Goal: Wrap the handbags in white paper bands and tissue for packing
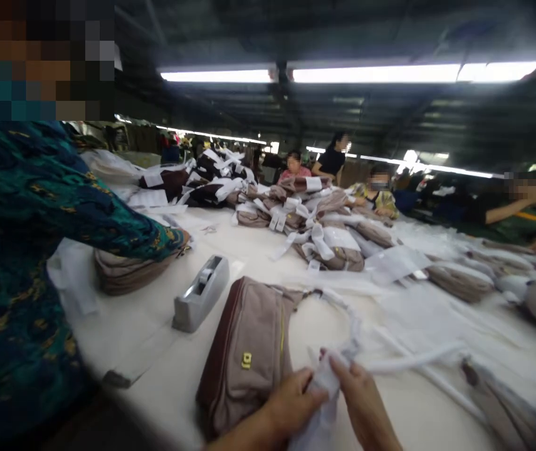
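Observation:
A taupe handbag (258, 338) with a dark brown side and a gold clasp lies on the table in front of me. Its strap (350, 316) loops out to the right, wrapped in white tissue paper. My left hand (294, 401) pinches white tissue paper (326, 388) at the near end of the loop. Just right of it, my right hand (359, 391) grips the same paper, thumb and fingers closed on it. Whatever part of the strap lies inside that paper is hidden.
A grey tape dispenser (202, 294) stands left of the handbag. Beyond it, a co-worker's patterned sleeve (121, 219) reaches over another taupe bag (126, 272). Piled bags (338, 254) and papers cover the far table. Another bag (507, 401) lies at right; several people sit or stand behind.

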Action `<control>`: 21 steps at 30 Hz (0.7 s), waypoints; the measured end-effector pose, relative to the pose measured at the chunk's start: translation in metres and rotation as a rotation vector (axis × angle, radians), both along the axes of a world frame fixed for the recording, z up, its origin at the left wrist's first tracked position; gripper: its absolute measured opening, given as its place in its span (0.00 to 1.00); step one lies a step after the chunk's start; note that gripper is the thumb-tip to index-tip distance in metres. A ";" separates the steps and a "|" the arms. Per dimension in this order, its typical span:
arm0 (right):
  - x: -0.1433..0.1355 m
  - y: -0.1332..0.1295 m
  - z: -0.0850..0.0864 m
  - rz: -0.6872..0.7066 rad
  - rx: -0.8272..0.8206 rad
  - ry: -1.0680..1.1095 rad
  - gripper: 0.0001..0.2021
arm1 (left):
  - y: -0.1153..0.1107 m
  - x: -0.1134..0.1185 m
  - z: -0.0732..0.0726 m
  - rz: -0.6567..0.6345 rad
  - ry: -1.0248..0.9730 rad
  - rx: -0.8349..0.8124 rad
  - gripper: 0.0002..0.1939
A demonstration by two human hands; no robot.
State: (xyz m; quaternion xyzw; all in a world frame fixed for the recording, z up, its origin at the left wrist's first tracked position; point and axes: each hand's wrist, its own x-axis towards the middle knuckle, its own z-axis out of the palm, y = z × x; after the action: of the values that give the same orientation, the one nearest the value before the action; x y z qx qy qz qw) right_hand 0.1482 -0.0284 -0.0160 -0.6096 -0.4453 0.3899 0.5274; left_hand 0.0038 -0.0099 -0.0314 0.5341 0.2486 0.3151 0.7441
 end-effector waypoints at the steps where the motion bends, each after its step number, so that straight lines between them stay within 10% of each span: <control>1: -0.004 -0.006 -0.006 -0.023 -0.046 0.078 0.18 | -0.005 -0.001 -0.007 0.014 0.014 -0.053 0.13; 11: -0.025 -0.042 -0.008 -0.148 -0.137 0.459 0.25 | -0.004 0.000 -0.013 0.064 -0.032 -0.231 0.24; 21: -0.040 -0.041 -0.029 -0.250 -0.144 0.237 0.19 | -0.005 -0.006 -0.013 -0.041 -0.022 -0.184 0.22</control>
State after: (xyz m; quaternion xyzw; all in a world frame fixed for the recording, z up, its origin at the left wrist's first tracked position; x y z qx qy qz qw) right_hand 0.1079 -0.0699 -0.0453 -0.6461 -0.2717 0.4213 0.5754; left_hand -0.0019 -0.0151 -0.0444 0.4650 0.2570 0.2815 0.7991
